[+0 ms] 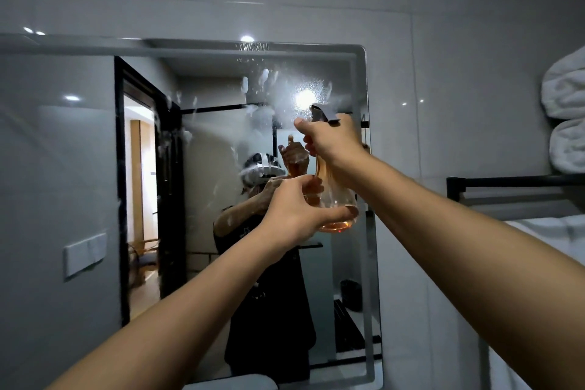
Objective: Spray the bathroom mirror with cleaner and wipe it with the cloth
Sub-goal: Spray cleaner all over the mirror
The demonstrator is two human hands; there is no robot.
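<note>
The right hand (pixel 329 139) is gripping the neck of the spray bottle (pixel 335 199), its fingers curled round the front below the grey nozzle (pixel 326 112), which is pointing at the mirror (pixel 95 168). The left hand (pixel 294 209) is cupping the bottle's round base from the left, thumb lying along the bottom and fingers curled round the far side. The bottle is standing upright, clear, with a little amber liquid sitting at the bottom. It is hanging in front of the mirror's right half, held up by both outstretched arms. On the glass just beyond the nozzle, white foam (pixel 262 95) is spreading in a misty patch, with streaks and drips trailing to the left and down. The mirror is reflecting a person in a dark top, a dark door frame and a lit room beyond. Right of the mirror, rolled white towels (pixel 566 111) are lying stacked on a black rack (pixel 512 184) against the tiled wall. The cloth is not showing anywhere in view.
</note>
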